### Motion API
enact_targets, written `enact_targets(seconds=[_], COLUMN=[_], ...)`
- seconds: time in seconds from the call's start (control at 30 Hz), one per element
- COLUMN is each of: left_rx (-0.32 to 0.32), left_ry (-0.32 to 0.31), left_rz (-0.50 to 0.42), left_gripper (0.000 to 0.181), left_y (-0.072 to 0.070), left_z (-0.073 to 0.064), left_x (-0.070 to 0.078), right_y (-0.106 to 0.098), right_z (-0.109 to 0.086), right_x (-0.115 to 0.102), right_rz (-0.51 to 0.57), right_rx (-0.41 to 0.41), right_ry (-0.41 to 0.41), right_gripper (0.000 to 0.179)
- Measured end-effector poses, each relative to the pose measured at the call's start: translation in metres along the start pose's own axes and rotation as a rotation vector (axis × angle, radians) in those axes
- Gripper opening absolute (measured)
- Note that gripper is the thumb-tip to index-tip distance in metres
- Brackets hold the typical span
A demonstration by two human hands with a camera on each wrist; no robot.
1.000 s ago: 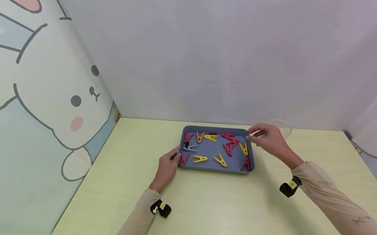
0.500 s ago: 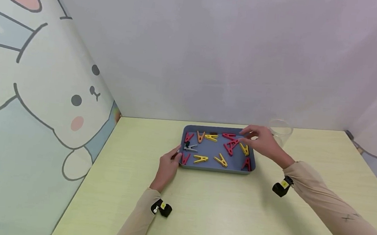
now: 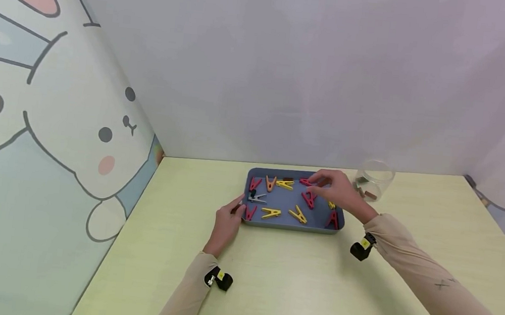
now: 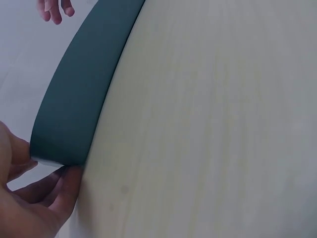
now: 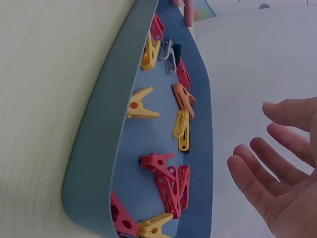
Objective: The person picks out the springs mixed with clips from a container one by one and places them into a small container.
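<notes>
A blue-grey tray [image 3: 291, 226] lies on the table with several spread-out clothespins inside. Among these are a red clothespin [image 3: 308, 200], a yellow clothespin [image 3: 298, 214], an orange clothespin [image 3: 270, 183] and a grey clothespin [image 3: 257, 198]. At the tray's near left corner, my left hand [image 3: 225, 224] holds the wall between thumb and fingers; the left wrist view shows the fingers [image 4: 68, 191] against the corner. Over the tray's far right part hovers my right hand [image 3: 336, 190], fingers spread and nothing in them. It covers some red and yellow clothespins in the head view.
Behind the right hand stands a clear plastic cup [image 3: 377, 175] with small brown and dark green pieces in it. A dark green piece [image 5: 177, 53] lies beside the grey clothespin. A brown ridged piece [image 3: 288, 179] sits by the tray's far wall. A pale wall [image 3: 285, 105] rises behind.
My right hand has moved left from the tray's far right corner to above the red clothespins, uncovering the clear cup. The left hand stays at its corner.
</notes>
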State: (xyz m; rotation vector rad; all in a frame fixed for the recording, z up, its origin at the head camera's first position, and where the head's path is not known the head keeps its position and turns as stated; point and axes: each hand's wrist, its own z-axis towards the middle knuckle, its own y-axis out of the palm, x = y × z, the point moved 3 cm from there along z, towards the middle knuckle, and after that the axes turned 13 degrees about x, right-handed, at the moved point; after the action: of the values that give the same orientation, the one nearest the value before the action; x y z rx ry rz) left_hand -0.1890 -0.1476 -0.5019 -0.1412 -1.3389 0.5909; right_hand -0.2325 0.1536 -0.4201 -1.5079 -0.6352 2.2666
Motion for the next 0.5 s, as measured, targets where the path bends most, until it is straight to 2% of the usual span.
enact_targets(seconds=[0.5], left_rx=[-0.008], left_ry=[0.026], left_rz=[-0.007], left_gripper=[0.038], left_y=[-0.001], left_z=[0.001], left_x=[0.000], right_y=[0.024], right_z=[0.010], right_x=[-0.005], right_rz=[0.045], right_rx=[-0.032], right_ry=[-0.035], right_gripper=[0.020])
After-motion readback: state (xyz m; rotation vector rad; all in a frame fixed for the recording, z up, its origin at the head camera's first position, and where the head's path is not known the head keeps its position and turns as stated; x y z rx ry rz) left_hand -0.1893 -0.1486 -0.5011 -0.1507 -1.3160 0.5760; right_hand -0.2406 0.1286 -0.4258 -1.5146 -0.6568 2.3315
